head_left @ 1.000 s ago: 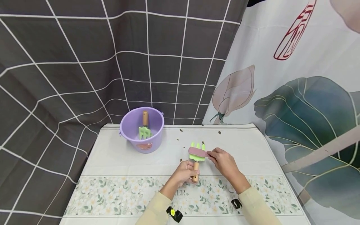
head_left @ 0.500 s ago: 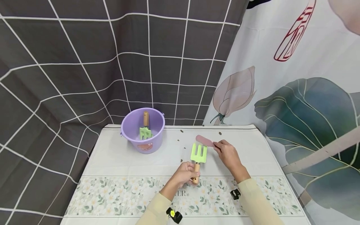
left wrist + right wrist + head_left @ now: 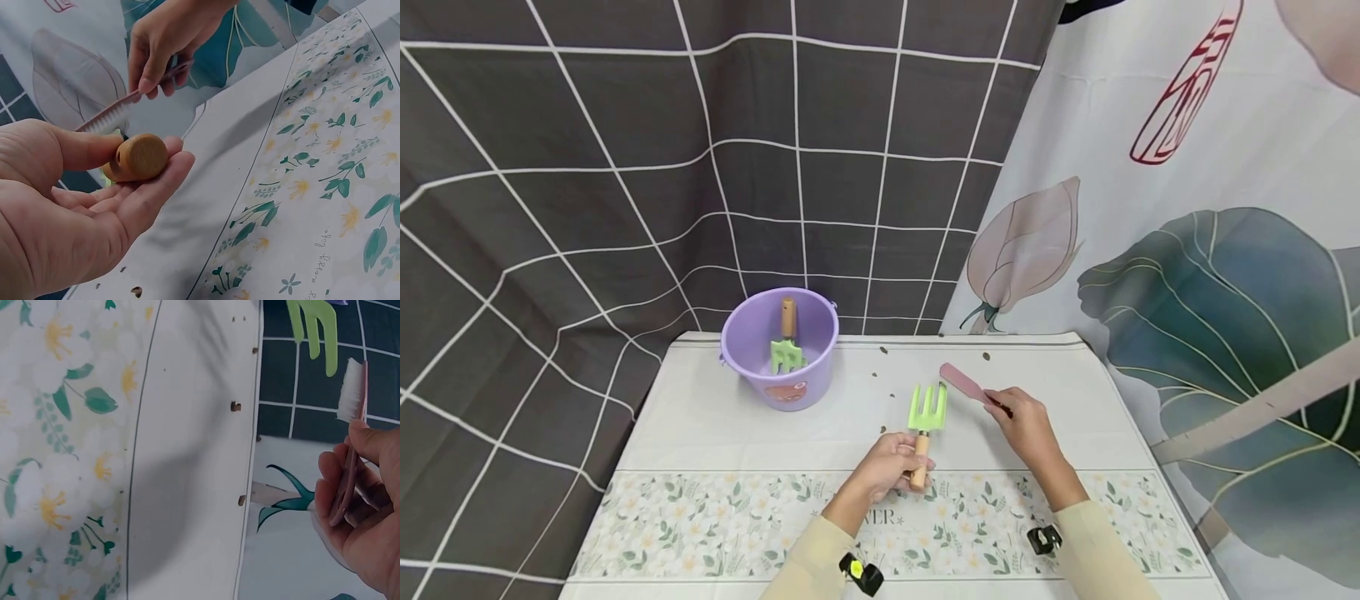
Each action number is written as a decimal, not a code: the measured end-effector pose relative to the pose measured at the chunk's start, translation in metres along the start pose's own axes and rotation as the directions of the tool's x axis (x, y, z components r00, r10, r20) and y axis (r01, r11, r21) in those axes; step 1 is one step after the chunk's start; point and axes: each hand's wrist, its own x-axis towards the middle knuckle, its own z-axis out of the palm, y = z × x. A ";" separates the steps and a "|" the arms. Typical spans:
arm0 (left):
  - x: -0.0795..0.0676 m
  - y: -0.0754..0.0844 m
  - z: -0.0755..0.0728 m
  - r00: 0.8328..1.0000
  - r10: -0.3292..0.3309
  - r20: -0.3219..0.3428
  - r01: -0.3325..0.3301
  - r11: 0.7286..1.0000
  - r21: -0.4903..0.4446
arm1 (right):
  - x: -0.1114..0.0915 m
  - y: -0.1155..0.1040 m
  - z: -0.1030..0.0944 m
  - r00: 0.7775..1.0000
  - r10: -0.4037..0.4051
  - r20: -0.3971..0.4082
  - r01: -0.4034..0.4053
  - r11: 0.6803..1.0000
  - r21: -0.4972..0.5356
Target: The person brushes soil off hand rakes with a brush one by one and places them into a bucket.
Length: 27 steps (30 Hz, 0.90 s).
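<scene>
My left hand (image 3: 887, 465) grips the wooden handle (image 3: 140, 157) of a small hand fork, whose green tines (image 3: 927, 408) point away toward the back of the table. In my right hand (image 3: 1026, 421) is a pink brush (image 3: 962, 383) with white bristles (image 3: 352, 390), held by its handle. The brush head sits just to the right of the fork's tines, apart from them in the right wrist view. A dark speck lies by the tip of the rightmost tine in the head view.
A purple bucket (image 3: 797, 392) stands at the back left. Inside it rests another green fork-like tool (image 3: 787, 350) with a wooden handle. Several brown crumbs (image 3: 883, 430) are scattered over the white tablecloth (image 3: 737, 442). A dark gridded curtain (image 3: 842, 192) hangs behind the table.
The brush has come off the tines, where it lay across them, and moved right and back with my right hand. My left hand keeps the fork in nearly the same place.
</scene>
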 end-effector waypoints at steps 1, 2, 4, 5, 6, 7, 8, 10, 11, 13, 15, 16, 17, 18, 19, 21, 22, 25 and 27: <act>0.000 0.000 -0.001 1.000 -0.002 0.005 0.002 1.000 -0.010 | -0.003 0.000 -0.001 1.000 -0.005 -0.007 0.005 1.000 0.008; 0.000 -0.001 -0.001 1.000 -0.005 0.013 0.006 1.000 -0.023 | -0.005 0.001 -0.002 1.000 -0.010 -0.015 0.010 1.000 0.016; 0.001 -0.003 -0.002 1.000 -0.009 0.029 0.010 0.999 -0.051 | -0.009 0.000 -0.003 0.999 -0.014 -0.030 0.015 1.000 0.023; 0.002 -0.004 -0.003 0.999 -0.010 0.035 0.012 0.998 -0.069 | -0.011 0.000 -0.003 0.999 -0.012 -0.036 0.012 1.000 0.024; 0.002 -0.004 -0.003 0.999 -0.012 0.042 0.016 0.996 -0.090 | -0.012 -0.001 -0.004 0.999 -0.007 -0.043 0.009 1.000 0.027; 0.003 -0.005 -0.004 0.999 -0.017 0.048 0.022 0.994 -0.111 | -0.014 -0.001 -0.004 0.999 -0.003 -0.048 0.005 1.000 0.029; 0.003 -0.006 -0.004 0.998 -0.021 0.054 0.028 0.990 -0.135 | -0.015 -0.002 -0.004 0.999 0.001 -0.051 0.000 1.000 0.031; 0.004 -0.007 -0.005 0.998 -0.032 0.057 0.041 0.983 -0.177 | -0.017 -0.003 -0.005 0.998 0.012 -0.056 -0.010 0.999 0.039; 0.005 -0.007 -0.006 0.998 -0.037 0.059 0.047 0.979 -0.196 | -0.017 -0.004 -0.005 0.998 0.017 -0.056 -0.014 0.999 0.045; 0.005 -0.008 -0.006 0.997 -0.045 0.060 0.058 0.973 -0.223 | -0.018 -0.005 -0.005 0.998 0.028 -0.052 -0.025 0.998 0.057; 0.005 -0.008 -0.007 0.997 -0.048 0.059 0.061 0.968 -0.243 | -0.019 -0.005 -0.005 0.998 0.035 -0.049 -0.032 0.997 0.065; 0.005 -0.008 -0.007 0.997 -0.049 0.057 0.062 0.965 -0.254 | -0.020 -0.005 -0.004 0.998 0.039 -0.048 -0.036 0.997 0.068; 0.005 -0.008 -0.007 0.997 -0.048 0.057 0.062 0.962 -0.266 | -0.020 -0.005 -0.004 0.998 0.042 -0.049 -0.038 0.997 0.070; 0.005 -0.008 -0.008 0.997 -0.048 0.058 0.063 0.958 -0.280 | -0.021 -0.005 -0.004 0.998 0.044 -0.051 -0.040 0.997 0.073; 0.006 -0.008 -0.008 0.997 -0.044 0.062 0.061 0.954 -0.294 | -0.022 -0.004 -0.004 0.998 0.044 -0.055 -0.040 0.996 0.074; 0.005 -0.008 -0.007 0.997 -0.034 0.064 0.052 0.947 -0.316 | -0.023 -0.004 -0.004 0.997 0.039 -0.063 -0.034 0.996 0.080; 0.005 -0.008 -0.007 0.997 -0.030 0.065 0.049 0.945 -0.323 | -0.024 -0.003 -0.004 0.997 0.035 -0.066 -0.029 0.996 0.081; 0.005 -0.009 -0.007 0.998 -0.013 0.064 0.033 0.947 -0.319 | -0.026 -0.003 -0.004 0.997 0.024 -0.072 -0.018 0.996 0.086; 0.005 -0.009 -0.007 0.998 -0.011 0.056 0.028 0.950 -0.312 | -0.027 -0.003 -0.005 0.997 0.020 -0.073 -0.013 0.996 0.090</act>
